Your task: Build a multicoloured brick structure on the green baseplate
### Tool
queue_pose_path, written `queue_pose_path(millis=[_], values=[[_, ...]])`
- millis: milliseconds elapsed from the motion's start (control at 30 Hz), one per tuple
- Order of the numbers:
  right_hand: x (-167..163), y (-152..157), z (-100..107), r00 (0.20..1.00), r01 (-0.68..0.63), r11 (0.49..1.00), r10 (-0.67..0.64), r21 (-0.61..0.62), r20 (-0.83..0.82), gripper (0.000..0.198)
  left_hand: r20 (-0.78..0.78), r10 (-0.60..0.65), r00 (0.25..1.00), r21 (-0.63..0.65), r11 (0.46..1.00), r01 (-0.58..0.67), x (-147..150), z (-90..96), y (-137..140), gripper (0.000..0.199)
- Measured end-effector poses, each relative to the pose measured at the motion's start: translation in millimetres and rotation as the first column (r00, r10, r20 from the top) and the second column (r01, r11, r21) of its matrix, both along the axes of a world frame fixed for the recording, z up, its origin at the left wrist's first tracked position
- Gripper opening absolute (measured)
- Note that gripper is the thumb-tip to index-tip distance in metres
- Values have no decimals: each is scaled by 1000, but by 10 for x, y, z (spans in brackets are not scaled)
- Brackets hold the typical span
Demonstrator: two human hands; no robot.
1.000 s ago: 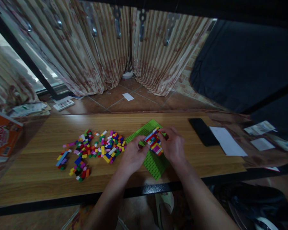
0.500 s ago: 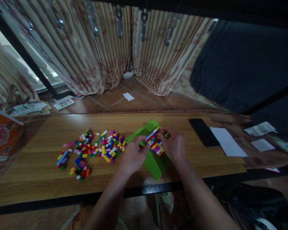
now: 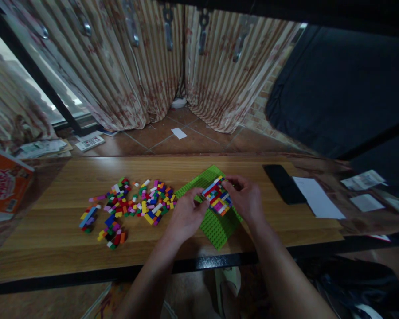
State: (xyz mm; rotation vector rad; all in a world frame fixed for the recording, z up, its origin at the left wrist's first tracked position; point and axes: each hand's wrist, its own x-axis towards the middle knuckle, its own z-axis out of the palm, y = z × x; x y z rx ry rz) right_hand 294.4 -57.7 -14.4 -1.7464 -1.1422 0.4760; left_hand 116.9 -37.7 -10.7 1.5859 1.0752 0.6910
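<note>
The left hand (image 3: 186, 215) is curled nearly closed, thumb and fingers pinching the near-left edge of a multicoloured brick panel (image 3: 218, 198). The right hand (image 3: 246, 199) is bent in likewise, its fingertips gripping the panel's far-right side; whether a loose brick sits between them is too blurred to tell. The panel lies between the hands, patterned face up. Its pale-blue edge strip slants from the left fingertips away toward the right ones; because fingers cover its borders, which side is longer cannot be told.

Beneath the hands, the green baseplate (image 3: 217, 232) is partly hidden. Its longer visible edge seems to run from beside the left hand diagonally toward the wearer and to the right; whether the panel touches it is unclear.

Left of the left hand, loose bricks (image 3: 157, 201) spread in heaps on the wooden table (image 3: 302, 226). Right of the right hand lie a black slab (image 3: 283, 184) and a white sheet (image 3: 317, 197). Far left of the hands, an orange-and-white box (image 3: 6, 184) is cut off by the picture edge, its contents out of sight.
</note>
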Motion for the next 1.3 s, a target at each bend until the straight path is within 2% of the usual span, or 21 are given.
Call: queue_pose_path(millis=[167, 300, 400, 700, 867, 1000, 1167, 1300], values=[[14, 41, -20, 991, -7, 1000, 5, -11, -136, 29, -8, 7, 1000, -9, 1000, -7, 2, 12, -5, 27], [32, 87, -4, 955, 14, 999, -26, -39, -297, 34, -16, 8, 1000, -27, 1000, -9, 9, 23, -8, 29], [47, 106, 23, 937, 12, 998, -31, -58, -349, 34, -16, 4, 1000, -26, 1000, -4, 9, 14, -9, 29], [37, 131, 11, 941, 4, 999, -21, -50, -338, 27, -20, 2, 1000, 18, 1000, -2, 6, 5, -14, 27], [60, 124, -43, 949, -19, 999, 3, -47, -314, 30, -43, 14, 999, -3, 1000, -14, -3, 49, -22, 28], [76, 88, 7, 943, -47, 998, 29, -46, -331, 31, -50, 3, 999, 9, 1000, -2, -16, 24, -12, 28], [85, 62, 130, 946, 87, 996, -80, 7, -315, 36, -34, 19, 999, -3, 1000, -19, -23, -19, 2, 32], [24, 47, 192, 951, 149, 982, -109, 118, -289, 30, 27, 107, 994, 19, 994, -108, -76, -9, 42, 30]])
